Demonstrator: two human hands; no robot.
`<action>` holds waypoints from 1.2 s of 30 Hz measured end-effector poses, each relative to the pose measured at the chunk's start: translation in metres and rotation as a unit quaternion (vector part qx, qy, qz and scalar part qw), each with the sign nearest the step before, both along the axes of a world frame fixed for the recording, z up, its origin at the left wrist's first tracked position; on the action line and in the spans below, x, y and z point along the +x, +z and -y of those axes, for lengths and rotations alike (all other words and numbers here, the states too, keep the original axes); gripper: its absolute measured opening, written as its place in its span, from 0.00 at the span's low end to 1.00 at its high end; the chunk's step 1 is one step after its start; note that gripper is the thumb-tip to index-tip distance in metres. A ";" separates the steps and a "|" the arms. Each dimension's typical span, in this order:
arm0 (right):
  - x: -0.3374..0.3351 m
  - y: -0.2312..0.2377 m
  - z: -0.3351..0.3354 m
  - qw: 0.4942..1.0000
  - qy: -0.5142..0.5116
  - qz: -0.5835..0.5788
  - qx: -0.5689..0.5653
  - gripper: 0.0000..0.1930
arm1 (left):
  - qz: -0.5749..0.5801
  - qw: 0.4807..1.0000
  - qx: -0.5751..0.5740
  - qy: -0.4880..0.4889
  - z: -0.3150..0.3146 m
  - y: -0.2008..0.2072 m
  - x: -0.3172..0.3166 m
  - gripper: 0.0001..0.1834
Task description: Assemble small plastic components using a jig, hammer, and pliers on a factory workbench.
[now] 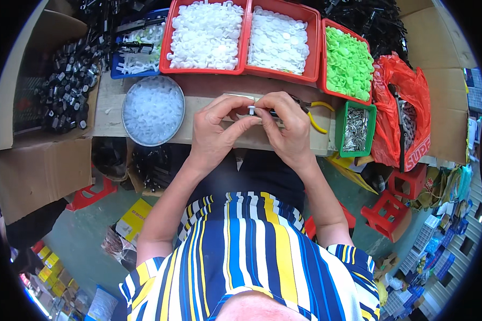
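1. Right hand: fingertips nearly closed, pinching small white part centrally, likely for control.
2. Left hand: fingertips curled beside it (grip unclear).
3. Red trays: arrayed ahead, presumably for reach.

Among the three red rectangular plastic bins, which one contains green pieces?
The rightmost red rectangular plastic bin, beside the red plastic bag: its small pieces are bright green, while the left red bin and the middle red bin hold white pieces.
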State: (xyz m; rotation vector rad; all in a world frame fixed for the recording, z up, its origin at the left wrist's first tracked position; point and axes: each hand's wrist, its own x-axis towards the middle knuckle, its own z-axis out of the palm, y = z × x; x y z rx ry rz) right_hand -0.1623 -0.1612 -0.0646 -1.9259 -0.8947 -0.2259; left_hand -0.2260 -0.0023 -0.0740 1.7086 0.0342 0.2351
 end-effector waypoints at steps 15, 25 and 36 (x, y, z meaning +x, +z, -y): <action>0.008 -0.024 0.001 0.994 -0.014 0.046 -0.096 0.06 | 0.160 0.918 0.363 0.013 -0.007 -0.024 -0.013 0.20; 0.007 -0.025 0.000 0.993 -0.006 0.036 -0.115 0.07 | 0.170 0.908 0.384 0.001 -0.010 -0.026 -0.011 0.18; 0.010 -0.012 0.011 0.994 -0.004 0.026 -0.102 0.07 | 0.159 0.894 0.418 -0.007 -0.009 -0.018 -0.008 0.14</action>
